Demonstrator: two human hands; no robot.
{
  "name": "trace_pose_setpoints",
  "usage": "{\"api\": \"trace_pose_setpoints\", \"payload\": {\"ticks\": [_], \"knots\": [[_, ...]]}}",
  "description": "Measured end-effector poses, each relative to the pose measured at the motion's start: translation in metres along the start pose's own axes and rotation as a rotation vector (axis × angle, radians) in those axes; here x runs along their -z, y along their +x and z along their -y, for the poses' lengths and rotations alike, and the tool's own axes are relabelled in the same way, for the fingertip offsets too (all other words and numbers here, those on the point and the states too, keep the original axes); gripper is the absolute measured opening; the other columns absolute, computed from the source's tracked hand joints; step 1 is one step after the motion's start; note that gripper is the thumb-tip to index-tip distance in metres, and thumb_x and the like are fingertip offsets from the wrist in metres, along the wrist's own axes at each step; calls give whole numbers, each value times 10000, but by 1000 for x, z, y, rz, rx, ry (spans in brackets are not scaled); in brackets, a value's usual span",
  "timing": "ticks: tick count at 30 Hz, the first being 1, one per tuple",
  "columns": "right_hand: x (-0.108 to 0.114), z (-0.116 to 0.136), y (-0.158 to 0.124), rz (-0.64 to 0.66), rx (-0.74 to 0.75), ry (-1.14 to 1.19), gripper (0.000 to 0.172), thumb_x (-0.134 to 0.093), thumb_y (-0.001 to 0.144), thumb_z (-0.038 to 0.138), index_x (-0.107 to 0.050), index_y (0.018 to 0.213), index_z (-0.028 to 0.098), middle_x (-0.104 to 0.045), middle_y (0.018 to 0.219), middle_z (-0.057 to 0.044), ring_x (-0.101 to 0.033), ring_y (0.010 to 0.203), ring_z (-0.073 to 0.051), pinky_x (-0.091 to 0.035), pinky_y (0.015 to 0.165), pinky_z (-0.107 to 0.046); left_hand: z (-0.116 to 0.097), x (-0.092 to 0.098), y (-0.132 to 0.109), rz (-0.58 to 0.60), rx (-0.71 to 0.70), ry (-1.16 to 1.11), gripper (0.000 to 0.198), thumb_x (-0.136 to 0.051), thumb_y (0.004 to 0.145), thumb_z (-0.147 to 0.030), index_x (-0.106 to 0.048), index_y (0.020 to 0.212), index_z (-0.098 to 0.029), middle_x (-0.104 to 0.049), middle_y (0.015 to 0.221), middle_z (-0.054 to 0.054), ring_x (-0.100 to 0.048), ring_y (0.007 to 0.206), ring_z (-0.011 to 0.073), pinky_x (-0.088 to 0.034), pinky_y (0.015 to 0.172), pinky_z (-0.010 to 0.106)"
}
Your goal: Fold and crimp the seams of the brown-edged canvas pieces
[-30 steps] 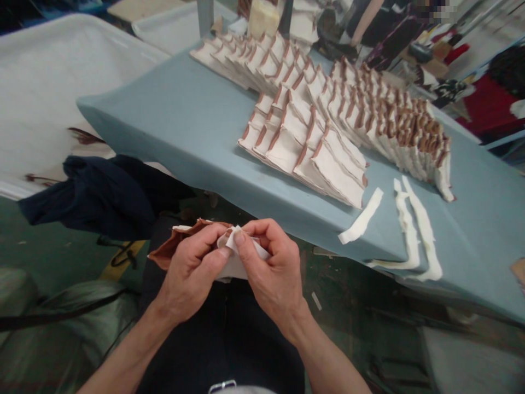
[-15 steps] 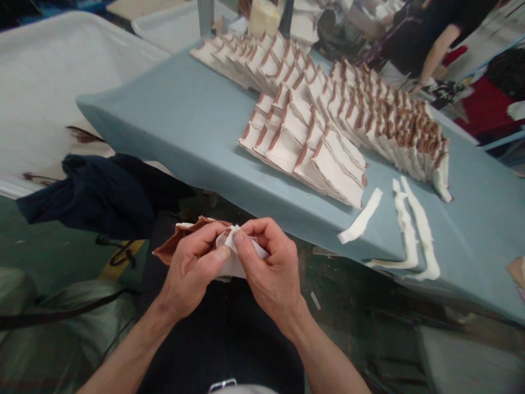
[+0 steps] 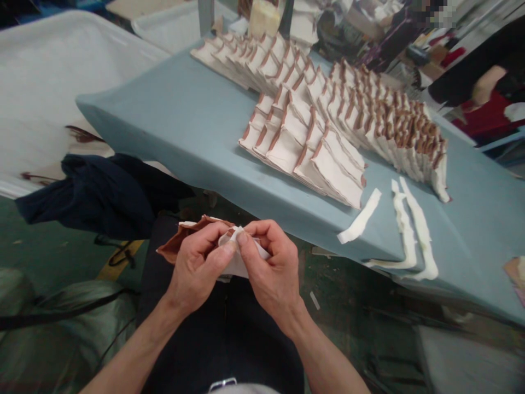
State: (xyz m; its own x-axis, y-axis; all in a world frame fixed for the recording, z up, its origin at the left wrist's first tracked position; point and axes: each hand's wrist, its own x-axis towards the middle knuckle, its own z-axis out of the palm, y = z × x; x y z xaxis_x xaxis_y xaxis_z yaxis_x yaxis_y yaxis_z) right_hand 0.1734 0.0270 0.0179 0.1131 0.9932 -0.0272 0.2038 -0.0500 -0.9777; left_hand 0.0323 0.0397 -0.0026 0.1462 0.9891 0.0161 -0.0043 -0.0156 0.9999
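Note:
Over my lap I hold a brown-and-white piece point(image 3: 171, 247), brown like leather on one face, with a white lining. My left hand point(image 3: 200, 262) pinches the lining between thumb and fingers, and the brown part sticks out to its left. Close against it, my right hand point(image 3: 270, 262) is closed on the same white material, thumb pressed on top. The two thumb tips nearly meet at a fold. Both hands hide much of the piece. Beyond them, rows of similar white pieces with brown edges point(image 3: 303, 142) lie overlapped on the blue-covered table point(image 3: 164, 120).
White strips point(image 3: 361, 216) lie at the table's near edge, two of them drooping over it. To the left stand a white bin point(image 3: 74, 60) and dark blue cloth point(image 3: 94, 191). Pale sacks point(image 3: 69, 323) sit at lower left. Another person's arm point(image 3: 488, 85) shows at the far right.
My thumbs have moved slightly closer together over the white fold. At the back, the other person has shifted to the right. The pieces on the table have not moved.

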Motion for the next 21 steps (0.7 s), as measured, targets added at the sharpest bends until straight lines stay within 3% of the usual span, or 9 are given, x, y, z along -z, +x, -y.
{"api": "trace_pose_setpoints", "payload": {"ticks": [3, 15, 21], "knots": [[-1, -3, -1, -10, -42, 30, 183, -690, 920, 369, -679, 852, 199, -615, 598, 47, -484, 492, -95, -357, 463, -213, -1, -1, 2, -17, -2, 41, 230, -634, 880, -332, -652, 711, -179, -577, 651, -11, -491, 587, 138, -396, 514, 251], [-5, -10, -5, -51, -84, 72, 179, -703, 917, 371, -680, 873, 199, -696, 685, 24, -570, 556, -111, -429, 507, -209, -1, -6, 0, -63, -74, 183, 212, -573, 913, -271, -671, 743, -190, -644, 652, -16, -543, 589, 150, -431, 546, 267], [-5, -8, -3, -39, -95, 72, 190, -691, 895, 386, -652, 842, 207, -668, 652, 24, -567, 549, -118, -418, 500, -219, 1, -9, -1, -101, -127, 255, 224, -559, 909, -266, -669, 729, -192, -644, 628, -19, -536, 576, 144, -428, 547, 260]]}}
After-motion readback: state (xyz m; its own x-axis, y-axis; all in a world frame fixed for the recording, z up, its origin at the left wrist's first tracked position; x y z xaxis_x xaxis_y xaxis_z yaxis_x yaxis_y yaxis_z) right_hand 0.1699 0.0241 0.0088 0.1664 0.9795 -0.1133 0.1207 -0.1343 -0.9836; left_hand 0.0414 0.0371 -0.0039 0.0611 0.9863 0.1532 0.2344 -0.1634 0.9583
